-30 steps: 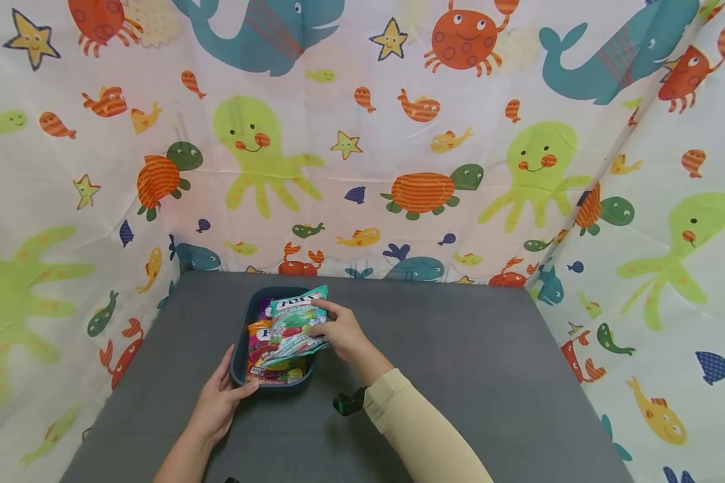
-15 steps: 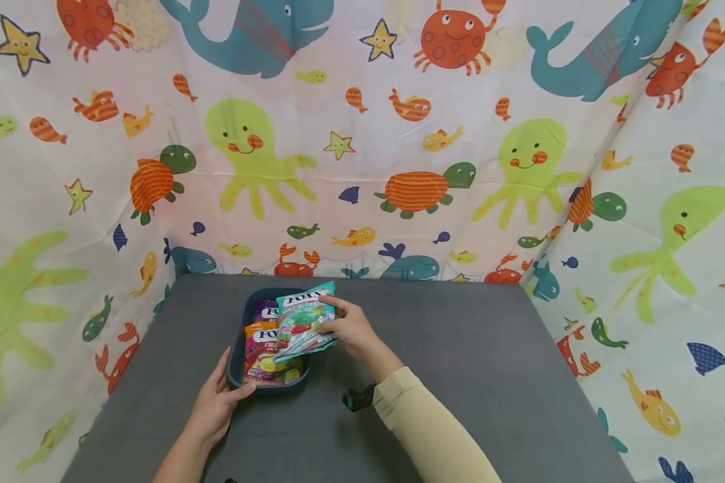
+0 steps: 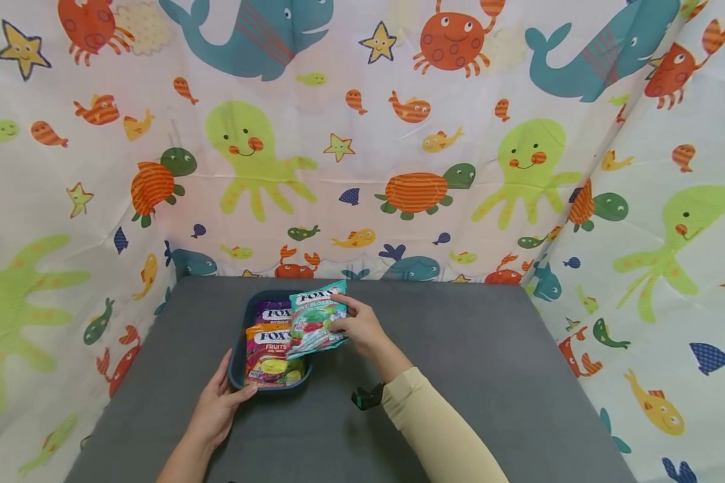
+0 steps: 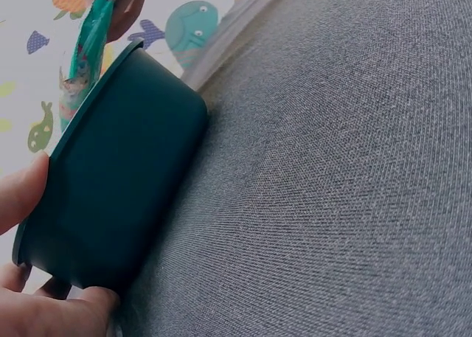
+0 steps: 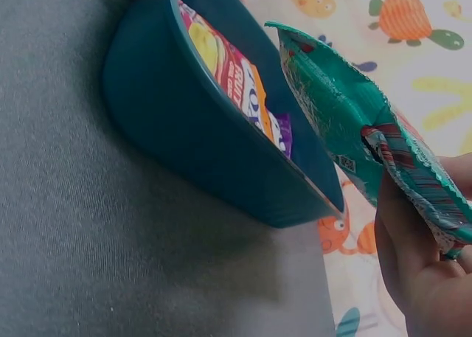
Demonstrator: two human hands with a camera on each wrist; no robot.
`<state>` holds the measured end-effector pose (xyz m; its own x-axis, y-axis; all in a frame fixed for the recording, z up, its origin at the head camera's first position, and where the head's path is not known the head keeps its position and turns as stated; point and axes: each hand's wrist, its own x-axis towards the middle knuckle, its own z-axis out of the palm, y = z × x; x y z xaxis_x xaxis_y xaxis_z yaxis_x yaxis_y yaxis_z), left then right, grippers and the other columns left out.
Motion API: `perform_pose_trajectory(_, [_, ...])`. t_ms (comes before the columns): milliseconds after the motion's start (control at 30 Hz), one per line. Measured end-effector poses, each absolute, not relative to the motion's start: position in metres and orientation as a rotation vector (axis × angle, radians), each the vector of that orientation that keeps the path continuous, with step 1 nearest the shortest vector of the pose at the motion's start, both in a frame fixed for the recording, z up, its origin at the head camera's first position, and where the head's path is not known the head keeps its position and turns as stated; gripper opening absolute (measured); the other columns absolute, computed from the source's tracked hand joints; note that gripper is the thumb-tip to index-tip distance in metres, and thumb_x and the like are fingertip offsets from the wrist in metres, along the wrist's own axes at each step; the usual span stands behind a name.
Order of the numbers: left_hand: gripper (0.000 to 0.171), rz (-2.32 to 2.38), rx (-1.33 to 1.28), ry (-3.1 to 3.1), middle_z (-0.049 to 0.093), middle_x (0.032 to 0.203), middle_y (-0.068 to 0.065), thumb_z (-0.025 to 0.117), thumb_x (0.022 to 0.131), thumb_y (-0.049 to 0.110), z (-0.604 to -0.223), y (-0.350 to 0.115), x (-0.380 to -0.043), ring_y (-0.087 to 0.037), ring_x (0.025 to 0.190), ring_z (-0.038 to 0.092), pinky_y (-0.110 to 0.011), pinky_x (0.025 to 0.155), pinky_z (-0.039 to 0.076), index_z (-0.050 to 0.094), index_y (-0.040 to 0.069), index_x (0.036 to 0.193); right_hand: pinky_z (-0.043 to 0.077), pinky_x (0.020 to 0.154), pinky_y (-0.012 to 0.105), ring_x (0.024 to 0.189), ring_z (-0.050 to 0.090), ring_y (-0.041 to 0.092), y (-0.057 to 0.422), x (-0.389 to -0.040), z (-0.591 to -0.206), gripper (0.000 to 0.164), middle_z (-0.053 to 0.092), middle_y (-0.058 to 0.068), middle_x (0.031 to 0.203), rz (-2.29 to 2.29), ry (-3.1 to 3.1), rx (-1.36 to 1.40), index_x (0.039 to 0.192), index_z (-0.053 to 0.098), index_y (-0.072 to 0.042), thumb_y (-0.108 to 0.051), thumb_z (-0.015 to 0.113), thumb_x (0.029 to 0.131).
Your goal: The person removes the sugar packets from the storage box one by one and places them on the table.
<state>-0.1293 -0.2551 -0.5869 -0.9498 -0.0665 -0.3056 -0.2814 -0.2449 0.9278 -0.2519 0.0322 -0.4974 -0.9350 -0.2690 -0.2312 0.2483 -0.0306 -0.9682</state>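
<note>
My right hand pinches a teal bag of mint sweets by its right edge, held up over the right side of a dark blue plastic tub. The right wrist view has the teal bag near edge-on, above the tub's rim. Inside the tub lie an orange-and-red bag of fruit sweets and, behind it, a purple bag, partly covered. My left hand grips the tub at its near left corner, fingers along the side and thumb at the front rim. The left wrist view shows the tub's outer wall.
The tub stands on a grey cloth-covered table, left of the middle. A curtain with sea animals hangs behind the table and along both sides. A black wrist camera sits below the right wrist.
The right hand has carried the teal bag rightward and slightly up, uncovering more of the orange and purple bags. The left hand keeps its hold on the tub.
</note>
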Motion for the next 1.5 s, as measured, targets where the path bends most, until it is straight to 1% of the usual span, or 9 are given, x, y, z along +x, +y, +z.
perform_pose_trajectory(167, [0.103,2.332,-0.428,1.842,0.008,0.170,-0.004,0.073,0.092,0.005,-0.587,-0.255,-0.129,-0.028,0.153,0.020,-0.015,0.090,0.050,0.005,0.036,0.163,0.056,0.073,0.030,0.098,0.065,0.024,0.039,-0.256,-0.498,0.066,0.061,0.014,0.136,-2.035,1.913,-0.009,0.143,0.059,-0.020,0.007,0.072,0.085])
perform_pose_trajectory(433, [0.103,2.320,-0.431,1.855,0.008,0.170,-0.005,0.074,0.091,0.005,-0.586,-0.255,-0.130,-0.029,0.152,0.022,-0.015,0.090,0.050,0.006,0.037,0.163,0.055,0.074,0.029,0.098,0.065,0.023,0.045,-0.263,-0.499,0.063,0.063,0.012,0.135,-2.058,1.922,0.063,0.141,0.061,-0.022,0.006,0.072,0.086])
perform_pose_trajectory(567, [0.103,2.313,-0.435,1.863,0.009,0.170,-0.005,0.073,0.092,0.004,-0.587,-0.255,-0.129,-0.030,0.152,0.022,-0.015,0.089,0.050,0.006,0.036,0.163,0.057,0.074,0.030,0.098,0.066,0.023,0.047,-0.265,-0.502,0.063,0.062,0.011,0.138,-2.071,1.895,0.115,0.141,0.061,-0.023,0.006,0.072,0.086])
perform_pose_trajectory(800, [0.104,2.296,-0.421,1.871,0.008,0.171,-0.004,0.075,0.091,0.008,-0.588,-0.255,-0.131,-0.028,0.152,0.023,-0.017,0.094,0.049,0.006,0.037,0.163,0.057,0.072,0.032,0.097,0.067,0.024,0.054,-0.269,-0.507,0.064,0.058,0.012,0.142,-2.085,1.876,0.152,0.144,0.058,-0.024,0.006,0.069,0.088])
perform_pose_trajectory(1000, [0.104,2.290,-0.405,1.890,0.008,0.170,-0.007,0.074,0.092,0.007,-0.587,-0.258,-0.130,-0.031,0.152,0.022,-0.017,0.094,0.049,0.004,0.035,0.163,0.057,0.071,0.031,0.096,0.067,0.024,0.059,-0.275,-0.510,0.064,0.056,0.013,0.141,-2.072,1.870,0.166,0.146,0.055,-0.025,0.005,0.065,0.091])
perform_pose_trajectory(1100, [0.104,2.283,-0.408,1.892,0.009,0.170,-0.006,0.074,0.092,0.007,-0.587,-0.257,-0.131,-0.031,0.152,0.023,-0.017,0.094,0.049,0.004,0.036,0.163,0.057,0.071,0.032,0.095,0.066,0.024,0.064,-0.280,-0.512,0.063,0.056,0.013,0.139,-2.067,1.875,0.177,0.146,0.054,-0.026,0.005,0.063,0.092])
perform_pose_trajectory(1300, [0.103,2.282,-0.405,1.890,0.010,0.170,-0.005,0.075,0.092,0.011,-0.587,-0.258,-0.133,-0.028,0.152,0.023,-0.024,0.102,0.045,0.006,0.038,0.163,0.057,0.070,0.032,0.096,0.066,0.025,0.074,-0.290,-0.520,0.064,0.055,0.013,0.139,-2.067,1.904,0.198,0.148,0.052,-0.027,0.005,0.063,0.093])
perform_pose_trajectory(1400, [0.102,2.285,-0.403,1.884,0.010,0.170,-0.004,0.074,0.092,0.010,-0.586,-0.259,-0.132,-0.028,0.153,0.022,-0.023,0.101,0.045,0.005,0.037,0.163,0.055,0.069,0.032,0.095,0.065,0.025,0.076,-0.293,-0.525,0.066,0.054,0.013,0.141,-2.053,1.912,0.210,0.148,0.052,-0.027,0.006,0.063,0.092])
perform_pose_trajectory(1500, [0.102,2.291,-0.409,1.872,0.010,0.170,-0.004,0.074,0.092,0.009,-0.586,-0.259,-0.130,-0.027,0.152,0.022,-0.019,0.097,0.048,0.005,0.037,0.163,0.054,0.068,0.031,0.095,0.064,0.025,0.077,-0.294,-0.529,0.067,0.053,0.014,0.142,-2.043,1.914,0.217,0.148,0.052,-0.025,0.008,0.062,0.091])
